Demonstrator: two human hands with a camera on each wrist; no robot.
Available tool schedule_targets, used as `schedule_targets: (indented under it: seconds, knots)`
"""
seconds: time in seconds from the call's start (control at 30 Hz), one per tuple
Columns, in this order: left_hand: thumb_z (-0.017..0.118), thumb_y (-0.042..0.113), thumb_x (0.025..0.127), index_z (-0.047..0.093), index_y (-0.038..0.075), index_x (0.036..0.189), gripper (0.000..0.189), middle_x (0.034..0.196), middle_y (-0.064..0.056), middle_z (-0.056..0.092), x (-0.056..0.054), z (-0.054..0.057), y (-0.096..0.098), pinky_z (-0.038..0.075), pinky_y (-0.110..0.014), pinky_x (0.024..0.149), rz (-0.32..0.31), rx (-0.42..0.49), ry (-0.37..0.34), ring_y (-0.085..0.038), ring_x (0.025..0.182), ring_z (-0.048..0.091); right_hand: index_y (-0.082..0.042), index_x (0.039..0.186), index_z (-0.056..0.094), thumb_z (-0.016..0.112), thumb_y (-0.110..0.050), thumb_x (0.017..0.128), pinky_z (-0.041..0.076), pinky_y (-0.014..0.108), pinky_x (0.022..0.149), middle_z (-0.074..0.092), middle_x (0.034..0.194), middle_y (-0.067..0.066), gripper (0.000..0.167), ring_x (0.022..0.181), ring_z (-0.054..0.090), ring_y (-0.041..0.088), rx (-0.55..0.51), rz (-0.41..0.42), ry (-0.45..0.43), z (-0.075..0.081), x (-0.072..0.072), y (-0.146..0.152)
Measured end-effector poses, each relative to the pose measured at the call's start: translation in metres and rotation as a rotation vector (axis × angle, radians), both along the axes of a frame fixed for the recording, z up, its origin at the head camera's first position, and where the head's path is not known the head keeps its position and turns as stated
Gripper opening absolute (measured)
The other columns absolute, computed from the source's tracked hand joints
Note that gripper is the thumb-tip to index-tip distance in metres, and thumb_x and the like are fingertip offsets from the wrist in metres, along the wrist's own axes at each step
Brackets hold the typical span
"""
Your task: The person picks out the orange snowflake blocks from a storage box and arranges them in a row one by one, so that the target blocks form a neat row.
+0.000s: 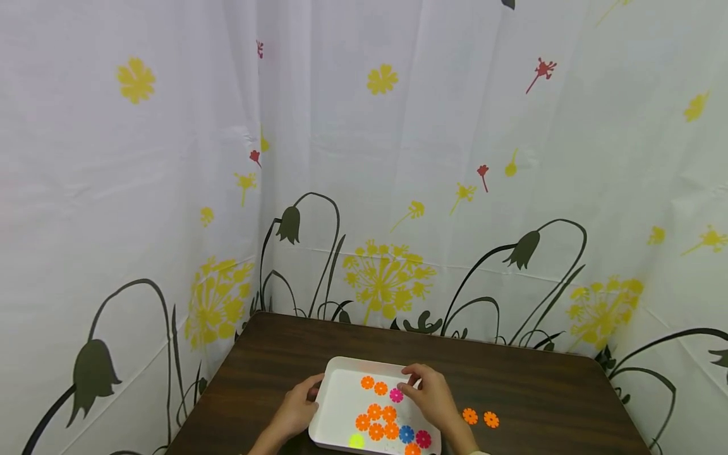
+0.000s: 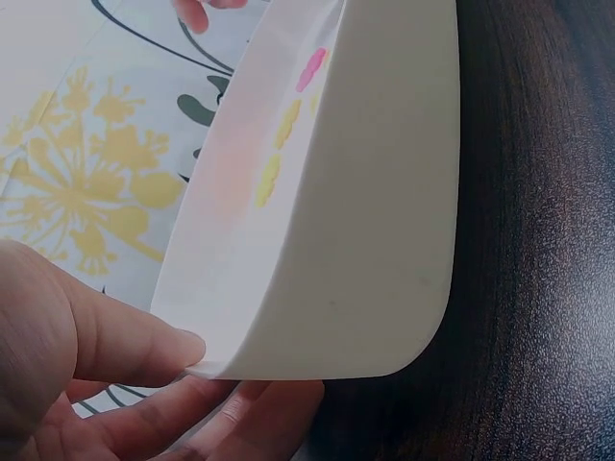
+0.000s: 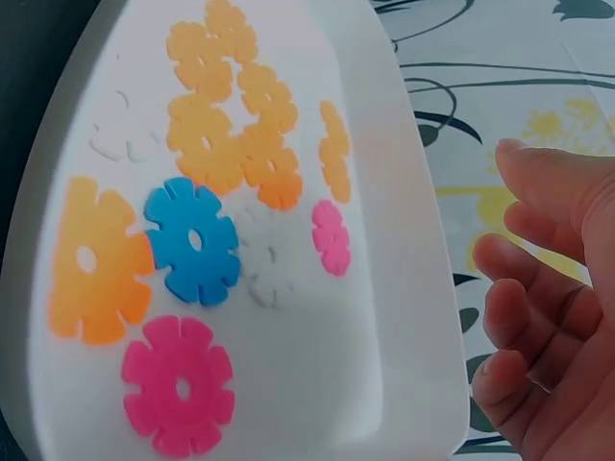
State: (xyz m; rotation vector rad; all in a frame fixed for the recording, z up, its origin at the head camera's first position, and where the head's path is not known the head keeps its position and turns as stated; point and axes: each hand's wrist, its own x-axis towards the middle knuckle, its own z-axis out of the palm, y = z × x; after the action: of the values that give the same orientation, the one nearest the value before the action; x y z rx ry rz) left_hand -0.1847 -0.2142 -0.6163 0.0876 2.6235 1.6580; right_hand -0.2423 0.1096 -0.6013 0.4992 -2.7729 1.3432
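A white shallow tray (image 1: 341, 398) lies on the table with flat, notched, flower-shaped plastic discs in it. My left hand (image 1: 297, 407) grips the tray's left end; in the left wrist view its thumb (image 2: 144, 346) presses the rim, with the other fingers underneath. Over the tray's far right part is my right hand (image 1: 430, 395), its fingers loosely bent around nothing. In the head view its fingertips come close to a pink disc (image 1: 396, 395). Several orange discs (image 1: 376, 432), a blue disc (image 3: 195, 240), a magenta disc (image 3: 180, 386), a yellow-green disc (image 1: 356, 441) and white discs (image 3: 264, 264) lie inside.
Two orange discs, one nearer (image 1: 469, 416) and one farther right (image 1: 491, 419), lie on the dark wooden table (image 1: 540, 392) beside the right forearm. Behind the table hangs a white curtain (image 1: 341, 158) printed with flowers.
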Motion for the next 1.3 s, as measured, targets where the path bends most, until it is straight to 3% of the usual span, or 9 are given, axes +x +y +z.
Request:
schedule_targets:
  seconds: [0.33,0.63,1.3]
  knots:
    - [0.053,-0.015,0.08,0.051,-0.014,0.145,0.065,0.115,-0.037,0.069,0.0,0.001,0.0,0.063,-0.042,0.069,0.003,-0.029,0.004,-0.035,0.09,0.076,-0.008,0.116,0.077,0.084,-0.021,0.09,0.049,0.021,0.066,0.062,0.083,-0.008,0.03,0.073,0.051,0.012,0.056,0.034,-0.011,-0.009,-0.003,-0.008]
    - [0.052,-0.015,0.081,0.05,-0.014,0.146,0.066,0.115,-0.037,0.069,-0.001,0.002,-0.001,0.064,-0.042,0.07,-0.008,-0.017,0.0,-0.035,0.091,0.076,-0.004,0.117,0.076,0.084,-0.018,0.09,0.05,0.021,0.063,0.064,0.085,-0.005,0.032,0.07,0.051,0.011,0.033,0.063,-0.015,-0.008,-0.003,-0.015]
    - [0.052,-0.017,0.081,0.045,-0.017,0.148,0.067,0.115,-0.038,0.068,0.0,-0.001,-0.001,0.064,-0.044,0.071,-0.02,0.031,-0.009,-0.039,0.092,0.077,-0.007,0.104,0.078,0.085,-0.017,0.087,0.043,0.024,0.062,0.06,0.084,-0.002,0.02,0.07,0.049,0.011,0.088,0.121,-0.066,-0.027,0.003,-0.022]
